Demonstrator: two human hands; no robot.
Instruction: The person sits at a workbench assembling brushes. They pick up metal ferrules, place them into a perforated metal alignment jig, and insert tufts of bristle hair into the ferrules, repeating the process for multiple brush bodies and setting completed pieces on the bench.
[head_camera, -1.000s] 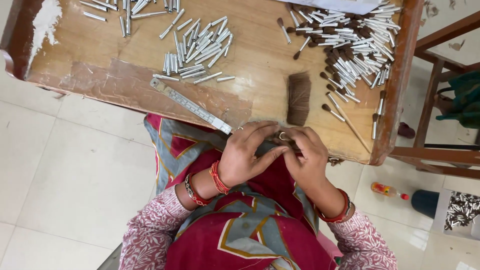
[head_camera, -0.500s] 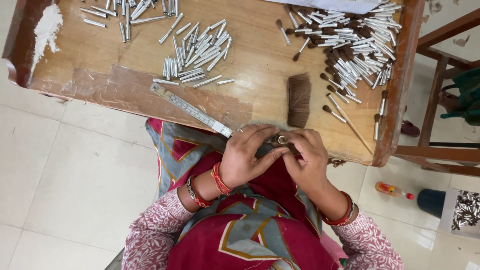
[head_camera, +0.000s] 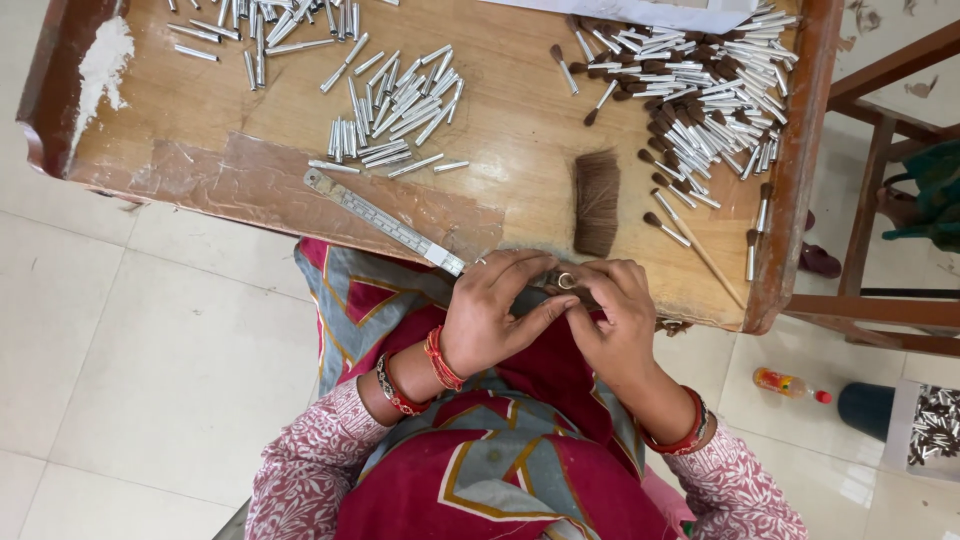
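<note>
While pressed together at the near edge of the wooden table (head_camera: 250, 185), left hand (head_camera: 495, 315) and right hand (head_camera: 610, 320) both curled shut around one small tuft of dark bristles (head_camera: 535, 297), fingertips meeting over it, most of the tuft hidden between the fingers. Small metal ring or ferrule (head_camera: 566, 281) pinched at the top of the right hand, just above the meeting fingertips; cannot tell whether it sits on a finger or on the tuft. Red and dark bangles (head_camera: 420, 370) on the left wrist, a red band (head_camera: 680, 435) on the right. Below the hands, a lap in red cloth with a grey and orange patterned scarf (head_camera: 350, 290).

Just beyond the left hand, a metal ruler (head_camera: 385, 222) lying slantwise on the table, its near end close to the fingers. Just beyond the right hand, a loose bundle of dark brown bristles (head_camera: 597, 200), lying flat, apart from the hands. Further out on the left, a scatter of bare silver tubes (head_camera: 395, 115), more of them at the far edge. Further out on the right, a heap of finished small brushes (head_camera: 700, 90) with silver handles and dark tips, a few strays trailing down toward the near right corner. Off the table to the right, a wooden frame (head_camera: 870, 200) and, on the tiled floor, a small bottle (head_camera: 790, 384) lying on its side.
</note>
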